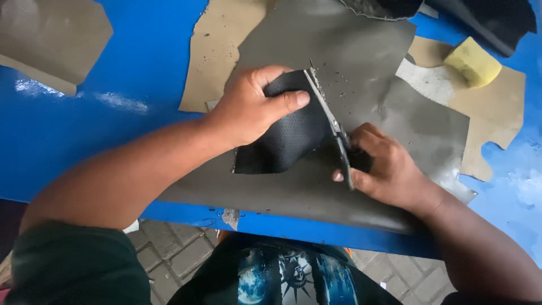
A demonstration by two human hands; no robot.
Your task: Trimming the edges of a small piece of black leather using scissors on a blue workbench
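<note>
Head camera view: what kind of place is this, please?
Probably a small leather or shoe-making workshop. On a blue table lie grey and tan sheets of material, the right hand cuts a black perforated piece with scissors, and a yellow sponge lies nearby.

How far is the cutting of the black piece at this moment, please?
Done, it seems: small trimmings lie on the grey sheet near the blades. In hand: the left hand holds the black perforated piece while the right hand works the scissors along its right edge. Left: I cannot tell how much edge remains uncut.
</note>
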